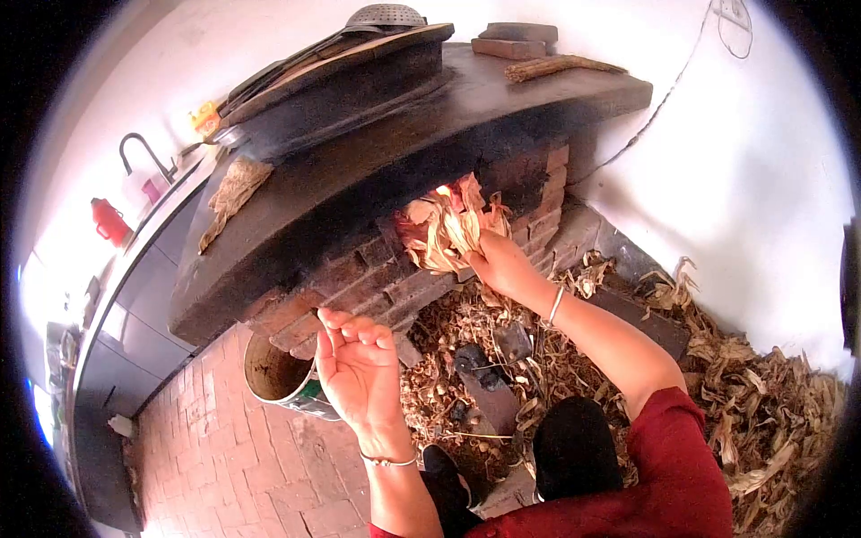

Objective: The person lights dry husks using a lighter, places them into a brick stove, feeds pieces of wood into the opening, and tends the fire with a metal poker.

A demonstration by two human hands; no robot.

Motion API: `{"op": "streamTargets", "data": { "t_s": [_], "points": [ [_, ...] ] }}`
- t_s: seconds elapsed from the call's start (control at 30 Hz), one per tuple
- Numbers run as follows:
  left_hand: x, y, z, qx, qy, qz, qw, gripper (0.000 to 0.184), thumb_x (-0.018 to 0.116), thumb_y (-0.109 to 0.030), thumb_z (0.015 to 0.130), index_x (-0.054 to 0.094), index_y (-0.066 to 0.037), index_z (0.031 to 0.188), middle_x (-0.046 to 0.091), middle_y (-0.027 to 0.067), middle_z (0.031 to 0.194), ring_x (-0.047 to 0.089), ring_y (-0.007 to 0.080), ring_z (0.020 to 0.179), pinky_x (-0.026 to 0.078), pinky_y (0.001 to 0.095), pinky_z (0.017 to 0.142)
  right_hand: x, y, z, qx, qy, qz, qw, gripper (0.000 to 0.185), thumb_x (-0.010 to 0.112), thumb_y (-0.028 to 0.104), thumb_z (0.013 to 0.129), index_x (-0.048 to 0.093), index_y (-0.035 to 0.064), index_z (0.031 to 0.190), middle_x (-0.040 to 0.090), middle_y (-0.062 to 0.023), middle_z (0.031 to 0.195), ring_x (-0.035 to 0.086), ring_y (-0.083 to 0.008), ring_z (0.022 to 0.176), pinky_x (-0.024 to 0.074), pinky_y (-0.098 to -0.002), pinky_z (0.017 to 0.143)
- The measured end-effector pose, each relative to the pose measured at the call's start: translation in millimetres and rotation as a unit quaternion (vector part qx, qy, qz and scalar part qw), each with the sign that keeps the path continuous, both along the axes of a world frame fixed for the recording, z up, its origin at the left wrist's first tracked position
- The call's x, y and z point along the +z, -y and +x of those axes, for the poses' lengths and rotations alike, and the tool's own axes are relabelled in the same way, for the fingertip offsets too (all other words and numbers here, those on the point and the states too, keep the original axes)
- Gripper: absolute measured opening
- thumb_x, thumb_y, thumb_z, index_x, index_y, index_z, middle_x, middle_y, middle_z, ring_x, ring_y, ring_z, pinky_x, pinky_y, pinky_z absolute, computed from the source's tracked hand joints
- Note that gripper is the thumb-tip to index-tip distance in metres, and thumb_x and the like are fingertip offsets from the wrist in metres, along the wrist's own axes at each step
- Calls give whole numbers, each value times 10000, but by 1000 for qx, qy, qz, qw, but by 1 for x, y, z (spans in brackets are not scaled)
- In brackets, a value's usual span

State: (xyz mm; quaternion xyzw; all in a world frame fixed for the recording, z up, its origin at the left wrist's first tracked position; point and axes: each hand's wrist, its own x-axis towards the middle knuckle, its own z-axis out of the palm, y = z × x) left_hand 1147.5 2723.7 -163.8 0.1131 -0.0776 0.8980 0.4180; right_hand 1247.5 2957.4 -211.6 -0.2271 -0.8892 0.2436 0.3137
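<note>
My right hand (499, 262) grips a bunch of dry corn husks (441, 231) at the mouth of a brick stove (359, 280). Most of the husks fill the opening, and a bright orange flame (444, 190) shows just behind them. My thumb and fingers are closed on the near edge of the bunch. My left hand (357, 363) is raised with the palm up and fingers loosely curled, holding nothing. It is in front of the stove's brick face, above and beside a bucket (272, 381).
Loose corn husks (771, 421) are heaped at the right by the wall. Scraps and dark lumps cover the floor before the stove. On the stove top are a stick (560, 66), bricks (511, 47) and a cloth-like piece (235, 193). A counter (148, 269) runs along the left.
</note>
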Motion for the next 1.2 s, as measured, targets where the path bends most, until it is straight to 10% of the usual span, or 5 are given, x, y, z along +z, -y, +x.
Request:
{"op": "streamTargets", "data": {
  "t_s": [1.2],
  "points": [
    [1, 7, -5, -25, 12, 6, 1000, 235, 440, -114, 929, 561, -34, 1113, 586, 47, 944, 497, 174, 850, 374, 323, 753, 12, -32, -117, -76, 4, 139, 987, 261, 539, 166, 812, 616, -12, 986, 633, -210, 829, 616, -353, 776, 491, -438, 700]
  ]
}}
